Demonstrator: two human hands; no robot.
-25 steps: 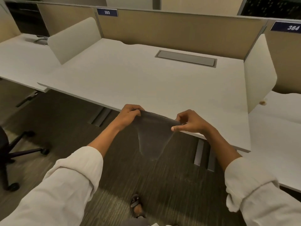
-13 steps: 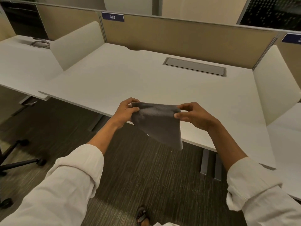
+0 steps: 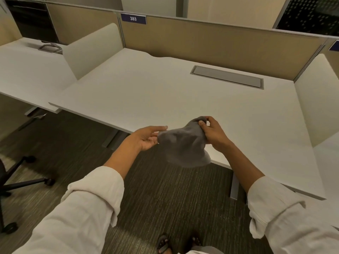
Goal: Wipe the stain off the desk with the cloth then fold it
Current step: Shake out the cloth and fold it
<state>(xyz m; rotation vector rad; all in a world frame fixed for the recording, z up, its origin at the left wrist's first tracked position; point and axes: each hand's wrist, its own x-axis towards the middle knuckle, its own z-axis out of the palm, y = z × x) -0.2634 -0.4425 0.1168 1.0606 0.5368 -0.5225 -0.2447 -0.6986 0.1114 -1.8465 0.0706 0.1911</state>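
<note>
Head view: the right hand (image 3: 213, 133) is pinching the grey cloth (image 3: 183, 145) at its top, just right of frame centre. The left hand (image 3: 146, 137) is lying open, fingers only touching the cloth's left side. The cloth is hanging over the near edge of the white desk (image 3: 146, 92). Bare desk is spreading toward the upper frame, up to the cable tray (image 3: 227, 78) and the panel tagged 383 (image 3: 133, 18).

A small dark blue rectangular sign (image 3: 133, 18) on the tan fabric partition's (image 3: 211, 41) top edge reads "383" in white
</note>
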